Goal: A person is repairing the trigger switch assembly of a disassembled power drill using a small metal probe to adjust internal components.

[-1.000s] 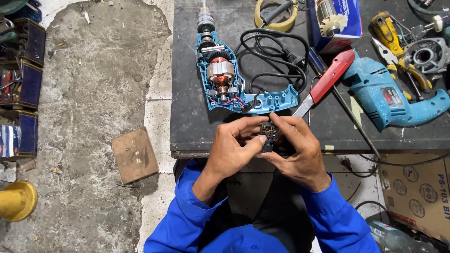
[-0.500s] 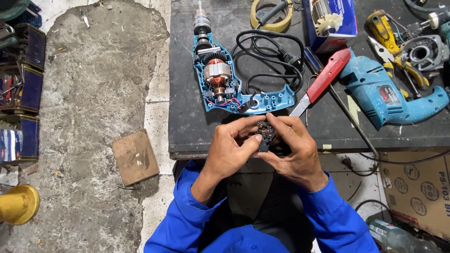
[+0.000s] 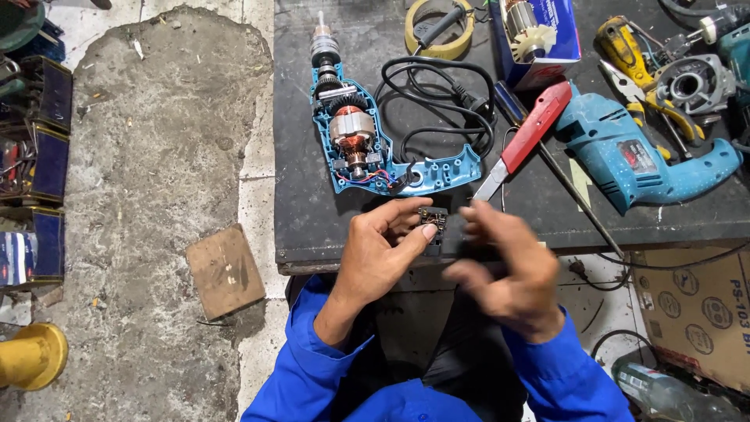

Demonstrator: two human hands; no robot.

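Observation:
My left hand (image 3: 383, 254) pinches a small black switch part (image 3: 432, 221) over the front edge of the dark workbench (image 3: 301, 195). My right hand (image 3: 504, 266) is blurred just to the right of the part, fingers spread and holding nothing. Right behind the hands lies an opened blue drill half-shell (image 3: 367, 148) with its copper motor exposed and its black cord (image 3: 437, 101) coiled beside it.
A red-handled knife (image 3: 527, 137), a whole blue drill (image 3: 633, 156), a tape roll (image 3: 437, 31), a box with a rotor (image 3: 539, 35) and yellow pliers (image 3: 625, 51) lie on the bench. A wooden block (image 3: 226, 270) lies on the concrete floor, a cardboard box (image 3: 695, 312) at right.
My right hand has come off the black part and drawn back to the right, now open. My left hand still holds the part.

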